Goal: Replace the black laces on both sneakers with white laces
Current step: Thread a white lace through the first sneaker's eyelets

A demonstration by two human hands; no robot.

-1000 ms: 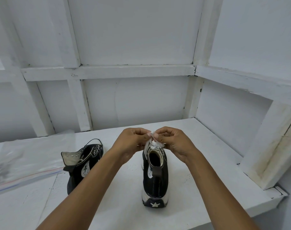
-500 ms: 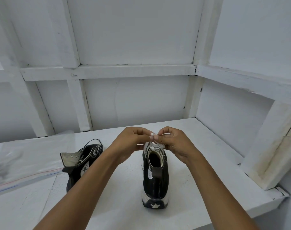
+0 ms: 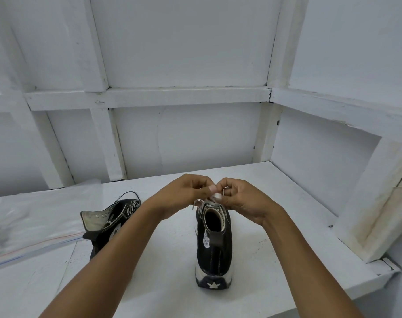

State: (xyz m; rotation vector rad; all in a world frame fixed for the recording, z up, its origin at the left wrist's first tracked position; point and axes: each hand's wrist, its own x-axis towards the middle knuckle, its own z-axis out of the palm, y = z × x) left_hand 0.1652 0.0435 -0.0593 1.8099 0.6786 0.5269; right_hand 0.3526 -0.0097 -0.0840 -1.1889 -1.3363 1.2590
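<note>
Left hand (image 3: 186, 194) and right hand (image 3: 244, 202) meet fingertip to fingertip, both pinching white lace (image 3: 201, 201) above the collar, barely shifted from half a second ago. Upright sneaker (image 3: 215, 245) beneath, near worktop (image 3: 305, 226) front edge. Second sneaker (image 3: 108, 223) lies leftward, black lace (image 3: 129, 193) trailing. Plastic bag (image 3: 34, 216) at left edge.

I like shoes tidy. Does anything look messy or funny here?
The sneaker beside the plastic bag slumps sideways, its top flopped open with bare eyelets and a black lace loop behind. The other sneaker stands upright while the left hand and right hand pinch its white lace.
</note>
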